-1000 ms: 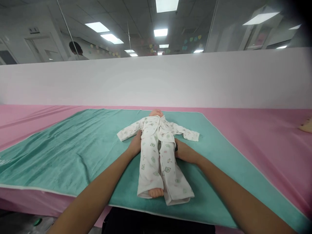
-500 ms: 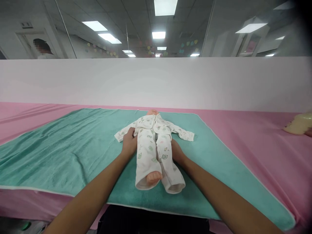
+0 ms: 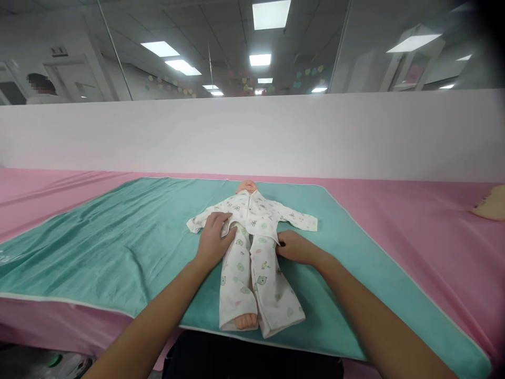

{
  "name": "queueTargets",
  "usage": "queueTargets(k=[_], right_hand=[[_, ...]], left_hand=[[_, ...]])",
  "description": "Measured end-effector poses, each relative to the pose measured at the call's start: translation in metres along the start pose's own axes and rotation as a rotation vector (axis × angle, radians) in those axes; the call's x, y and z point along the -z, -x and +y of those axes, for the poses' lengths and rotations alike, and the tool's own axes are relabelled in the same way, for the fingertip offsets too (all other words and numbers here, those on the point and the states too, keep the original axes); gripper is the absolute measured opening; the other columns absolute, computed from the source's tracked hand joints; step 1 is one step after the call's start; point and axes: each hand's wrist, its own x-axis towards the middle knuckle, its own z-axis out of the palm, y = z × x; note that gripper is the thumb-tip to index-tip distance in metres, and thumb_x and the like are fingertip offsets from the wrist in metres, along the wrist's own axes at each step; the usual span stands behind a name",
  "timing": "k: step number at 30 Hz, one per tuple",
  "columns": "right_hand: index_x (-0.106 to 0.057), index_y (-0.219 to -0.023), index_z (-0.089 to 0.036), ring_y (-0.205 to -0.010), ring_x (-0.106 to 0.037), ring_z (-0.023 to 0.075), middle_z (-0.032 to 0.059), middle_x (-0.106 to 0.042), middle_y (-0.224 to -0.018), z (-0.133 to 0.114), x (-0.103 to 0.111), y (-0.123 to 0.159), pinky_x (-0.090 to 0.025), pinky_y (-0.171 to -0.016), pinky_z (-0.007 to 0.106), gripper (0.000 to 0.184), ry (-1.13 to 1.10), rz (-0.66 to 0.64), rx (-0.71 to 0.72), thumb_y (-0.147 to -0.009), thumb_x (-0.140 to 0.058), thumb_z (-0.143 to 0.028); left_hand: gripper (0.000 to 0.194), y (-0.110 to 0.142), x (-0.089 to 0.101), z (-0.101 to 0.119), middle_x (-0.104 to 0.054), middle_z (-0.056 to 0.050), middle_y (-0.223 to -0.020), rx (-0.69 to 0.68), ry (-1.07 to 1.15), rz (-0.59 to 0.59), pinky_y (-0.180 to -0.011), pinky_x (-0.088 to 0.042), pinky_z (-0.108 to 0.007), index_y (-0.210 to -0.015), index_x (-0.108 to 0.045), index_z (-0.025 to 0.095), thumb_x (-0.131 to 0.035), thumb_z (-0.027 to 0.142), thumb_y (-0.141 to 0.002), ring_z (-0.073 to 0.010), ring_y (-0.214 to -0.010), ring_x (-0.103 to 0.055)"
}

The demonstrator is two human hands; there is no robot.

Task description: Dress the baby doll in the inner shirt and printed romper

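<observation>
Since half a second ago, the left hand (image 3: 214,239) has shifted from beside the doll's hip onto its front, and the shirt (image 3: 258,211) now hangs lower over the waist. That hand is loosely open, thumb and fingers apart, fingertips on the shirt's left hem and thumb on the top of the trousers (image 3: 236,273). The right hand (image 3: 295,247) is curled at the shirt's right hem; its fingertips are partly hidden, so I cannot tell whether its grip holds fabric. The doll (image 3: 246,187) lies on its back on a teal cloth (image 3: 153,252), head at the far end, both sleeves spread. One bare foot (image 3: 245,321) shows in the left cuff at the near end. Beneath the cloth is a pink-covered counter (image 3: 414,221), with a pale yellow object (image 3: 491,204) at far right.
</observation>
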Motion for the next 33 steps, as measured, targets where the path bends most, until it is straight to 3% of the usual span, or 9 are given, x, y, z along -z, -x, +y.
queueTargets(k=[4, 7, 11, 16, 21, 24, 27, 30, 33], right_hand=[[-0.049, -0.054, -0.019, -0.049, -0.039, 0.0100, -0.0017, -0.050, -0.055, -0.006, 0.020, 0.014, -0.025, -0.047, 0.024, 0.023, 0.119, -0.071, 0.052, -0.075, -0.053, -0.027], [-0.059, -0.083, -0.023, -0.071, -0.052, 0.0147, 0.0013, -0.060, -0.085, -0.024, 0.030, 0.016, -0.035, -0.057, 0.025, 0.012, 0.159, 0.133, 0.090, -0.081, -0.052, -0.033], [-0.052, -0.114, -0.024, -0.095, -0.050, 0.0218, 0.0071, -0.055, -0.110, -0.051, 0.017, 0.008, -0.040, -0.073, 0.032, 0.035, 0.214, 0.320, 0.218, -0.082, -0.053, -0.039], [-0.059, -0.090, -0.021, -0.081, -0.048, 0.0210, 0.0077, -0.056, -0.086, -0.063, -0.008, -0.004, -0.033, -0.071, 0.035, 0.022, 0.381, 0.433, 0.177, -0.091, -0.039, -0.031], [-0.053, -0.081, -0.020, -0.077, -0.047, 0.0181, 0.0052, -0.056, -0.079, -0.056, -0.009, -0.003, -0.034, -0.071, 0.032, 0.025, 0.235, 0.440, 0.189, -0.094, -0.032, -0.024], [-0.053, -0.086, -0.020, -0.080, -0.047, 0.0190, 0.0054, -0.056, -0.085, -0.056, -0.009, 0.000, -0.035, -0.072, 0.032, 0.017, 0.177, 0.407, 0.228, -0.091, -0.043, -0.033], [-0.054, -0.089, -0.020, -0.084, -0.047, 0.0199, 0.0063, -0.055, -0.090, -0.057, -0.010, 0.000, -0.036, -0.074, 0.032, 0.018, 0.191, 0.394, 0.255, -0.088, -0.048, -0.037], [-0.053, -0.078, -0.020, -0.080, -0.046, 0.0183, 0.0055, -0.054, -0.083, -0.056, -0.012, -0.003, -0.036, -0.075, 0.032, 0.021, 0.172, 0.371, 0.252, -0.092, -0.039, -0.028], [-0.048, -0.072, -0.020, -0.075, -0.046, 0.0159, 0.0028, -0.052, -0.077, -0.053, -0.011, -0.005, -0.036, -0.072, 0.030, 0.022, -0.019, 0.366, 0.212, -0.091, -0.039, -0.026]], left_hand=[[0.015, 0.002, 0.003, 0.003, -0.056, -0.004, -0.081, -0.088, -0.050, -0.005, -0.074, -0.040, -0.031, -0.088, -0.057, 0.019, -0.043, 0.025, -0.088, -0.0175, -0.081, -0.048], [0.018, 0.007, 0.008, 0.005, -0.053, -0.003, -0.067, -0.156, -0.097, 0.062, -0.065, -0.038, -0.029, -0.080, -0.055, 0.018, -0.041, 0.024, -0.089, -0.0159, -0.069, -0.045], [0.018, 0.012, 0.008, 0.008, -0.055, -0.003, -0.063, -0.293, -0.161, -0.012, -0.063, -0.037, -0.029, -0.076, -0.055, 0.018, -0.044, 0.024, -0.088, -0.0148, -0.064, -0.045], [0.019, 0.017, 0.004, 0.013, -0.058, -0.003, -0.065, -0.343, -0.219, -0.129, -0.063, -0.037, -0.029, -0.079, -0.057, 0.018, -0.043, 0.026, -0.089, -0.0147, -0.065, -0.049], [0.021, 0.016, 0.003, 0.013, -0.058, -0.004, -0.066, -0.306, -0.197, -0.165, -0.064, -0.038, -0.028, -0.078, -0.058, 0.018, -0.042, 0.027, -0.089, -0.0149, -0.066, -0.051], [0.021, 0.017, 0.006, 0.019, -0.057, -0.004, -0.068, -0.273, -0.129, -0.154, -0.064, -0.038, -0.028, -0.080, -0.058, 0.018, -0.041, 0.027, -0.089, -0.0144, -0.066, -0.050], [0.016, 0.031, 0.018, 0.038, -0.055, -0.003, -0.069, -0.224, -0.010, -0.190, -0.064, -0.039, -0.028, -0.081, -0.057, 0.018, -0.043, 0.024, -0.088, -0.0140, -0.067, -0.048], [0.010, 0.060, 0.039, 0.066, -0.056, -0.003, -0.075, -0.153, 0.091, -0.350, -0.069, -0.042, -0.029, -0.082, -0.056, 0.020, -0.047, 0.023, -0.087, -0.0147, -0.073, -0.050], [0.018, 0.091, 0.058, 0.092, -0.057, -0.006, -0.094, -0.060, 0.100, -0.464, -0.073, -0.046, -0.031, -0.100, -0.056, 0.024, -0.057, 0.028, -0.083, -0.0185, -0.087, -0.052]])
